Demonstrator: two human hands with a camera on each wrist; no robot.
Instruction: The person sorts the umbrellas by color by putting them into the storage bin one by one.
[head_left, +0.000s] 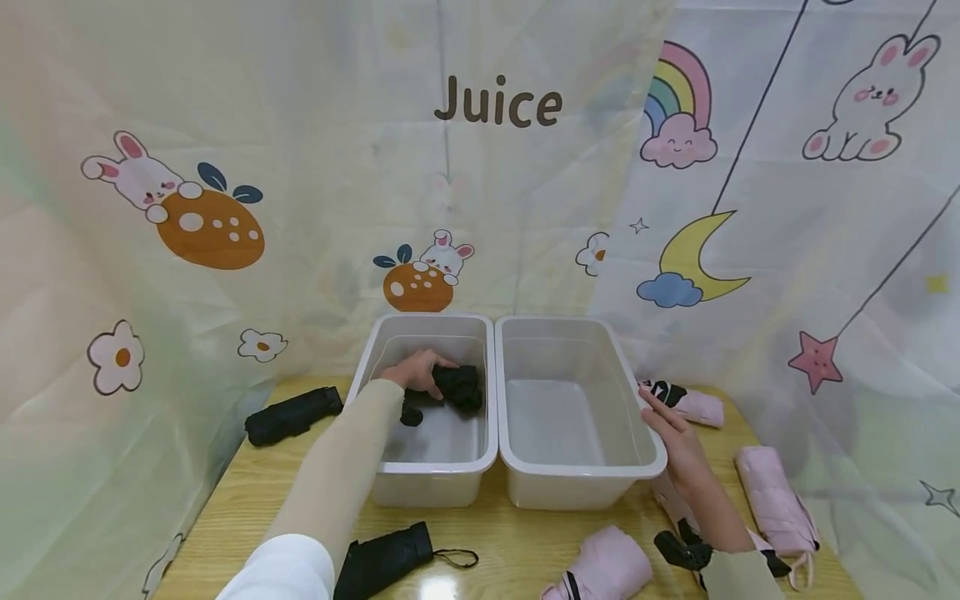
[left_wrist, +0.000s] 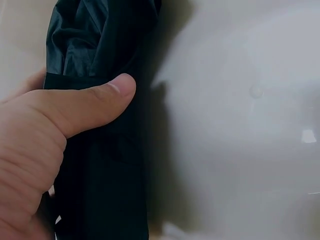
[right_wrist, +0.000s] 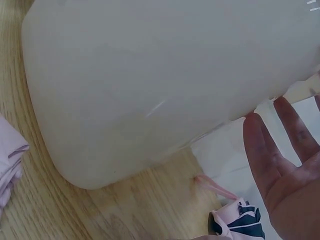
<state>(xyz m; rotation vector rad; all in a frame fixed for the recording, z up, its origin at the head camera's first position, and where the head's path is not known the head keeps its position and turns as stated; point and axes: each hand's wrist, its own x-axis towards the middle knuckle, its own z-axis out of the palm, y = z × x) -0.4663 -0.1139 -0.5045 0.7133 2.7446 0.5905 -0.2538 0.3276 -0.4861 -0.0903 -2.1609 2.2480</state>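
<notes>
Two white bins side by side at the far middle of the bench [head_left: 517,542], rims touching. Left bin [head_left: 420,325] holding one black umbrella [head_left: 457,387], folded, lying on the floor of the bin toward its far right. Right bin [head_left: 577,329] holding nothing visible.

Left hand [head_left: 417,372] reaching into the left bin, fingers curled round the black umbrella; in the left wrist view, thumb [left_wrist: 95,102] pressed across the dark fabric, bin wall pale behind. Right hand [head_left: 678,446] laid flat against the right bin's right rim, fingers straight and slightly spread, gripping nothing; from the right wrist view, open palm beside the bin's outer wall.

Shown only by the head view: layout of both bins and the spare umbrellas around them. Shown only by the left wrist view: folds of the black fabric under the thumb. Shown only by the right wrist view: underside curve of the right bin against the wood grain, and a thin pink strap [right_wrist: 215,186] lying just beside it.

Counted: two bins. Three black umbrellas: one in the left bin, one at far left [head_left: 292,414] on the bench, one near [head_left: 386,560] beside the left sleeve. Four pink umbrellas on the right side: far [head_left: 693,404], right [head_left: 776,500], near [head_left: 603,567], and one under the right forearm [head_left: 675,504], mostly hidden.
</notes>
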